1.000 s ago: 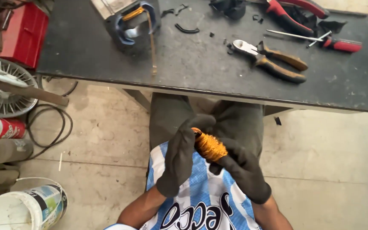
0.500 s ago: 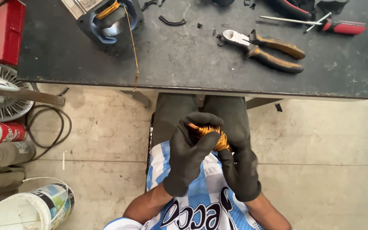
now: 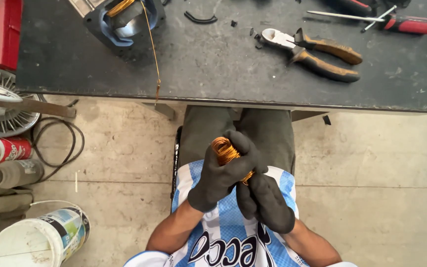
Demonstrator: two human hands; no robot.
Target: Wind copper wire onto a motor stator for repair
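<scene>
Both my hands wear dark gloves and meet over my lap, below the workbench's front edge. My left hand wraps around a small coil of copper wire, fingers closed over its top. My right hand sits under and behind the coil, gripping its lower end. On the dark workbench lies a pair of orange-handled pliers. A blue-grey motor housing stands at the bench's back left, with a strand of copper wire trailing from it to the bench edge.
A red-handled screwdriver lies at the bench's far right, a red toolbox at the far left. On the concrete floor to my left are a fan grille, a black cable, a spray can and a white bucket.
My left hand has closed over the top of the wire coil and turned it; the coil was more exposed between both hands a second ago. The view has shifted slightly down the bench.
</scene>
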